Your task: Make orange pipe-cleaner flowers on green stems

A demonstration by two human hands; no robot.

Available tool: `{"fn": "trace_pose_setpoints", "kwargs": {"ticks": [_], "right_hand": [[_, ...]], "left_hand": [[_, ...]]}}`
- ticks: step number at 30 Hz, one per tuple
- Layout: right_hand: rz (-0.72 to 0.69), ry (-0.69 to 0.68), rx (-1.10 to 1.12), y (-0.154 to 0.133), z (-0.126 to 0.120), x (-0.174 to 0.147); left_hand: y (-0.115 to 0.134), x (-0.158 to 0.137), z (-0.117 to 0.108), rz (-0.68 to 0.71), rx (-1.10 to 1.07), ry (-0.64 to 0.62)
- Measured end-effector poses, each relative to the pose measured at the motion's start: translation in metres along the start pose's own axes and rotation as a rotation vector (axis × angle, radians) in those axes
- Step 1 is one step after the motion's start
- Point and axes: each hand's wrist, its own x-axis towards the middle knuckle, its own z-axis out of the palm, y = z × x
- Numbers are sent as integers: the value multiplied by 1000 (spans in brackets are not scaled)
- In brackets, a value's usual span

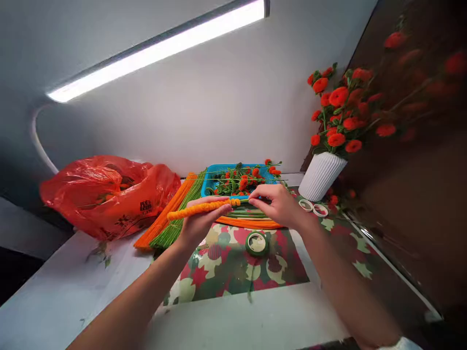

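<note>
Stem (244, 200) partly hidden (in right hand (274, 200)).

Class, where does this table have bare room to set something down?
Free: white tabletop between red plastic bag and left forearm, plus the near strip below the patterned mat. Crowded: the back, where the blue basket of red flowers stands beside a green bundle and an orange bundle of chenille stems.

Mat (229, 270) passable this side of the hands (199, 223) (275, 204) (bar a tape roll (256, 253)), blue basket (209, 181) in the way beyond.
</note>
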Motion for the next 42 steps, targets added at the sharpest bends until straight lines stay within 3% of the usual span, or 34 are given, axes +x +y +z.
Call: {"fn": "trace_pose_setpoints", "kwargs": {"ticks": [9,19,28,42], "right_hand": [[36,-87,59,-10,8,0],[86,-9,53,11,-2,-1],[146,-38,89,12,-7,-2],[107,-54,57,9,-5,-2]], "left_hand": [[-6,-3,3,-150,-61,-68],[-7,0,4,-262,-194,36],[-8,-1,4,-250,-246,54],[-3,-1,5,-208,-193,23]]}}
